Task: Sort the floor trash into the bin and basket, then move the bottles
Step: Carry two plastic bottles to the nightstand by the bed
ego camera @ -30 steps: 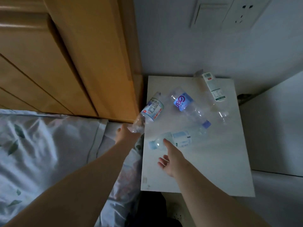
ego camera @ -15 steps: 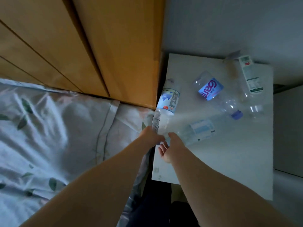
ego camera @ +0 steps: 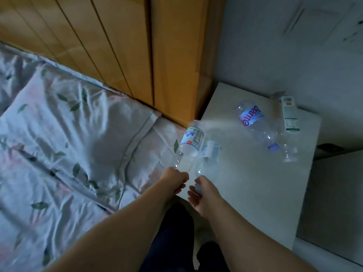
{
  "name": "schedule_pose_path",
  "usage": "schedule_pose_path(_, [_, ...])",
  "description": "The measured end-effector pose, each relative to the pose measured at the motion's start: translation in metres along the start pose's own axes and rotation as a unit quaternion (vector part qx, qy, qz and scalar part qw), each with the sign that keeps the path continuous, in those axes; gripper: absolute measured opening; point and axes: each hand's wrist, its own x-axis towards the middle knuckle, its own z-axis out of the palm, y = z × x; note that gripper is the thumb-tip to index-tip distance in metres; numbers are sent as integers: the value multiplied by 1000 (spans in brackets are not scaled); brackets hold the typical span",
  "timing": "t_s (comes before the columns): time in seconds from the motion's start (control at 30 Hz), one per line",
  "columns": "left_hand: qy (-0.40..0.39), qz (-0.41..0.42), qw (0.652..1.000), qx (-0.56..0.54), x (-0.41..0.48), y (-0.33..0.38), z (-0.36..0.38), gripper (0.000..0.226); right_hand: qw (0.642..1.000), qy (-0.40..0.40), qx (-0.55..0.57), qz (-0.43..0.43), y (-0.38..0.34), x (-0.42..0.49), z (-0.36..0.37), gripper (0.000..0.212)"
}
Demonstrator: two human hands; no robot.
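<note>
white letters "gante", upside down, stand on the blue-and-pink label [ego camera: 251, 119] of a lying bottle [ego camera: 264, 135]; other print is too blurred.

— How does your picture look?

— Dim, with a cold blue cast and flat, soft light. The floral bedsheet [ego camera: 88, 124] is your brightest patch, its creases gently shaded, and the wooden headboard [ego camera: 117, 46] carries a dull sheen.

— Is it sharp?

— No. Your mountain-label bottle [ego camera: 191, 142] and pale-label bottle [ego camera: 209, 154] smear with motion blur, and a pale streak crosses the bedside table [ego camera: 265, 193]. The pink-label bottle [ego camera: 252, 119] reads clearer. The headboard's lines lean towards your frame's edge, and the bottom centre sinks to near black.
</note>
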Motion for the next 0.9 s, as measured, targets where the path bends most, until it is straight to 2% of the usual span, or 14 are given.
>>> schedule_pose_path(0.1, [43, 15, 992, -121, -31, -34, 16, 15, 991, -6, -120, -55, 10, -19, -23, 13])
schedule_pose_path(0.23, [55, 36, 966, -250, -67, -87, 33, 9, 974, -18, -198, -106, 37, -46, -36, 18])
schedule_pose_path(0.3, [82, 42, 932, -350, -96, -120, 26, 7, 958, -62, -256, -117, 64, -69, -29, 20])
schedule_pose_path(0.43, [144, 51, 880, -450, -137, -159, 3, 13, 928, -124, -328, -124, 107, -89, -10, 20])
schedule_pose_path(0.5, [183, 52, 825, -532, -159, -187, -13, 20, 905, -158, -374, -124, 143, -103, 5, 22])
schedule_pose_path(0.6, [244, 56, 716, -652, -195, -244, -36, 24, 859, -219, -452, -98, 212, -127, 22, 24])
schedule_pose_path(0.73, [309, 78, 593, -740, -247, -326, -57, 23, 803, -288, -519, -58, 306, -162, 31, 20])
schedule_pose_path(0.83, [335, 101, 515, -782, -292, -386, -65, 26, 761, -329, -557, -47, 376, -192, 26, 20])
schedule_pose_path(0.9, [374, 111, 476, -788, -328, -427, -69, 26, 726, -359, -584, -46, 427, -213, 18, 19])
